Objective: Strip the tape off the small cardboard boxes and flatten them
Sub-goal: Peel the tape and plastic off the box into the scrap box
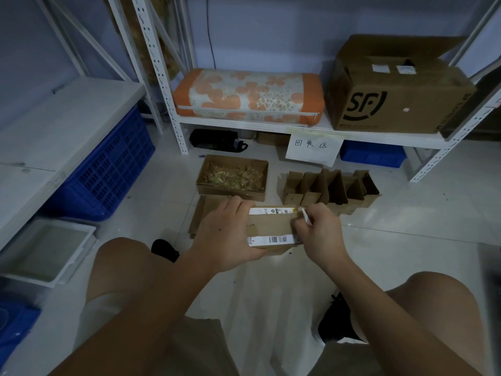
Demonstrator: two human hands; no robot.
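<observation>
The small cardboard box (271, 226) sits in the air between my knees, above the floor (406, 240). My left hand (227, 234) grips its left end, fingers curled over the top edge. My right hand (317, 229) pinches a white strip of tape (306, 216) at the box's right end. Bare tile lies open to the right. Ahead on the floor, an open carton (233, 176) holds crumpled tape scraps, beside a row of upright boxes (328, 187). Flattened cardboard (200, 215) lies under my left hand.

The left hand (230, 234) hides the small box's (271, 226) left end (labels unreadable).
</observation>
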